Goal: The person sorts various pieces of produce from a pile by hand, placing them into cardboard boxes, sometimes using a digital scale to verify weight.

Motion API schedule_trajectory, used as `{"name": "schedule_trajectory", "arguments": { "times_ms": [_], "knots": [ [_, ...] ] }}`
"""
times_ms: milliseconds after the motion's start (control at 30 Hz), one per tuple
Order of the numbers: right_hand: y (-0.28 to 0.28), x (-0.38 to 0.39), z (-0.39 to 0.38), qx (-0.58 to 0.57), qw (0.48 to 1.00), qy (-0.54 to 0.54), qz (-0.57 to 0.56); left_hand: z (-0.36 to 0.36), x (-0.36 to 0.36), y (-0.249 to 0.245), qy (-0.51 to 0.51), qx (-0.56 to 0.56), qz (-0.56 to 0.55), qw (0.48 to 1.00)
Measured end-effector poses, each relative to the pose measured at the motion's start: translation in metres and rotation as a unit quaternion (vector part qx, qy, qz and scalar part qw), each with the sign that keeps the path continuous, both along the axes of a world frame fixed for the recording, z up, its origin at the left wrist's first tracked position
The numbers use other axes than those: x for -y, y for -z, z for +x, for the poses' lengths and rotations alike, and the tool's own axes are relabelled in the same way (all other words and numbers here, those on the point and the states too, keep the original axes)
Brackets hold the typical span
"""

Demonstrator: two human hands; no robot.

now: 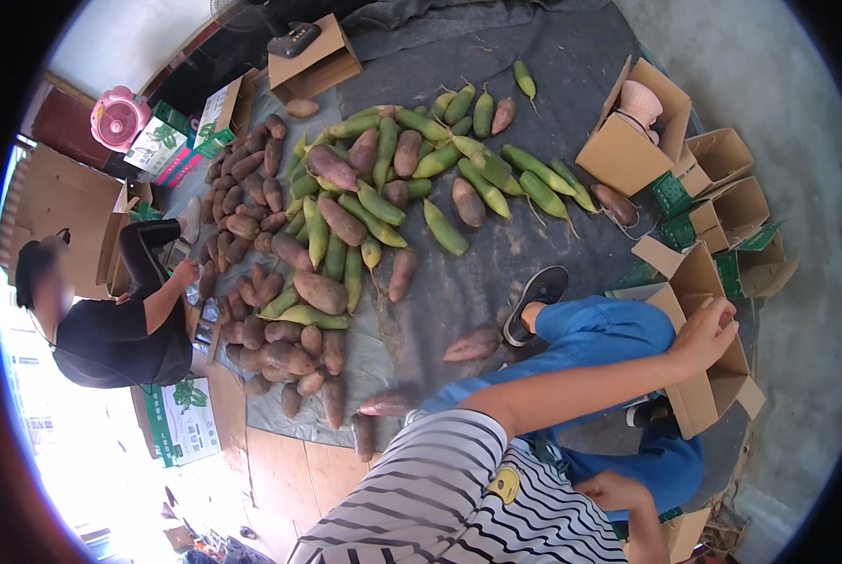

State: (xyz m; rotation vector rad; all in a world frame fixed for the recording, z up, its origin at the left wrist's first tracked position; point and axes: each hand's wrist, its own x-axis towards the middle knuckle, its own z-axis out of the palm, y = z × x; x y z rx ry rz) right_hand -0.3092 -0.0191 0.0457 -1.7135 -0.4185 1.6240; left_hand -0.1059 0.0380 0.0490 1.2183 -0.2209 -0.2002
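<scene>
My left arm stretches over my blue-trousered leg, and my left hand (701,340) hangs over an open cardboard box (686,399). Its fingers are loosely bent and slightly apart, with nothing visible in them. Down by my lap, my right hand (611,491) has its fingers curled in against the blue trousers (595,324); what they hold, if anything, is hidden. Beside my shoe (537,299) lies a reddish-brown root (473,343). Farther off, a heap of long green radishes (377,221) is mixed with large reddish-brown roots (319,293) on a dark ground sheet (553,113).
Several open cardboard boxes (729,211) line the wall at right; a larger box (632,141) holds a pinkish object. At left sits another person (120,334) in black by a pile of brown roots (247,226). A pink fan (120,117) stands behind.
</scene>
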Motion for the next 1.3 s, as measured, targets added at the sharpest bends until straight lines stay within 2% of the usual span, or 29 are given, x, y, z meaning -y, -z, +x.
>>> {"name": "schedule_trajectory", "arguments": {
  "times_ms": [100,200,300,400,433,500,567,733,1067,1300],
  "knots": [
    [0.018,0.005,-0.011,0.045,0.995,-0.070,0.057,-0.003,0.007,0.003,-0.045,0.019,-0.005,0.999],
    [0.021,0.012,-0.019,0.004,0.997,-0.057,0.051,-0.003,0.009,0.003,-0.034,0.007,0.009,0.999],
    [0.060,0.039,-0.053,-0.064,0.994,0.005,0.084,-0.002,0.009,0.003,-0.010,-0.001,0.020,1.000],
    [0.086,0.061,-0.085,-0.134,0.990,0.044,-0.021,-0.002,0.008,0.003,-0.009,0.009,0.017,1.000],
    [0.087,0.063,-0.089,-0.135,0.989,0.060,-0.001,-0.003,0.007,0.003,-0.010,0.003,0.018,1.000],
    [0.068,0.045,-0.079,-0.131,0.986,0.095,0.039,-0.002,0.006,0.000,-0.008,-0.002,0.019,1.000],
    [0.058,0.034,-0.073,-0.142,0.982,0.127,-0.006,-0.002,0.006,-0.001,-0.003,-0.001,0.022,1.000],
    [0.031,0.010,-0.046,-0.111,0.990,0.023,-0.087,-0.003,0.008,0.001,-0.007,-0.004,0.019,1.000],
    [0.036,0.008,-0.061,-0.132,0.976,0.098,-0.145,-0.004,0.012,0.004,-0.012,0.001,0.009,1.000],
    [0.017,-0.010,-0.040,-0.145,0.967,0.076,-0.197,-0.003,0.013,0.005,-0.012,0.000,0.005,1.000]
  ]
}}
